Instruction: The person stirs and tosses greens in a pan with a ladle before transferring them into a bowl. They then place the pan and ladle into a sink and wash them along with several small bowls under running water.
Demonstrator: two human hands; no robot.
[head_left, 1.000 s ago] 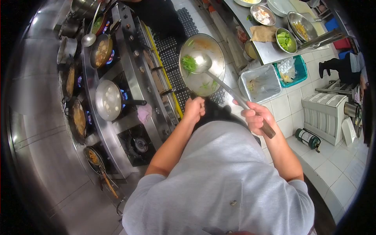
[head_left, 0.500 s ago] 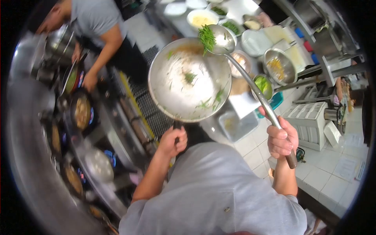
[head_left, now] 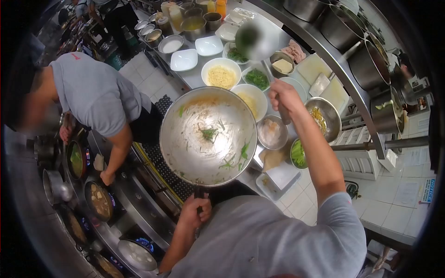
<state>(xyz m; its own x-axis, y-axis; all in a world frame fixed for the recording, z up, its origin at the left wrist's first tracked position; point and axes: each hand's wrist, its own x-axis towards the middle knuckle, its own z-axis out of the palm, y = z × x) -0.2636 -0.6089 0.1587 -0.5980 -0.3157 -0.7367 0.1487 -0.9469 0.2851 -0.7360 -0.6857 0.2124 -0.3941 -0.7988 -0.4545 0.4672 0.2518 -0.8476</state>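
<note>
Pan (head_left: 183, 150), flecked inside with greens (head_left: 209, 135), is held up by the left hand (head_left: 197, 211), closed round its handle. Beyond the pan, the right hand (head_left: 284, 98) grips a ladle (head_left: 269, 70), its blurred bowl over a steel worktop (head_left: 187, 79) crowded with bowls. Left of the pan, another person (head_left: 95, 90) leans over a stove (head_left: 134, 197) with blue flames; right of it, pots (head_left: 340, 28) stand on a shelf (head_left: 351, 79) above white tiles (head_left: 296, 199).
</note>
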